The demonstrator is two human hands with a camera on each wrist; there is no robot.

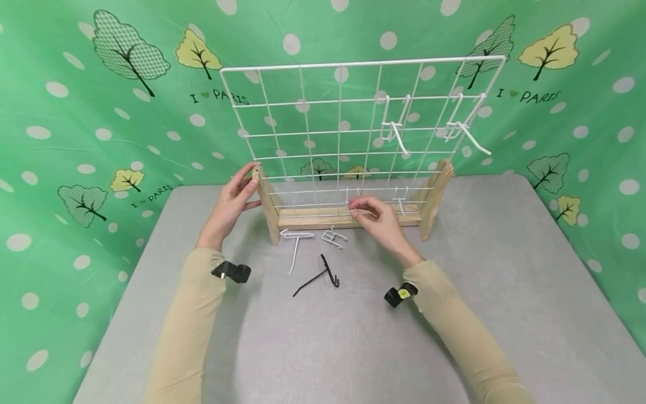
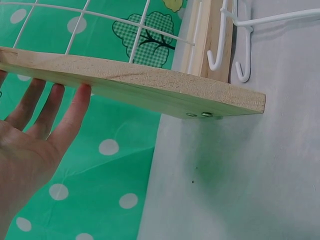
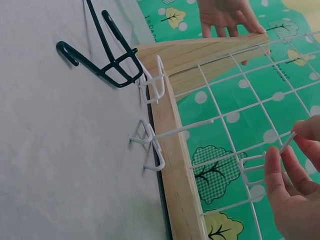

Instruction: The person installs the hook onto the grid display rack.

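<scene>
A white wire grid (image 1: 340,134) stands upright in a wooden base, with a wooden side panel (image 1: 267,205) at its left end. My left hand (image 1: 232,205) touches the outer face of that panel with its fingertips, the fingers (image 2: 70,112) fairly straight. Low on the grid, my right hand (image 1: 381,221) pinches the prong of a white wire hook (image 3: 286,142) between thumb and fingertips. The hook's wire back overlaps the grid wires in the right wrist view. Farther right on the grid's lower part is another white hook (image 1: 400,203).
Two white hooks hang high on the grid, one near the middle right (image 1: 396,126), one at the right edge (image 1: 461,126). On the grey table (image 1: 323,336), before the base, lie a white T-shaped hook (image 1: 296,241), another white hook (image 1: 333,237) and a black hook (image 1: 325,272).
</scene>
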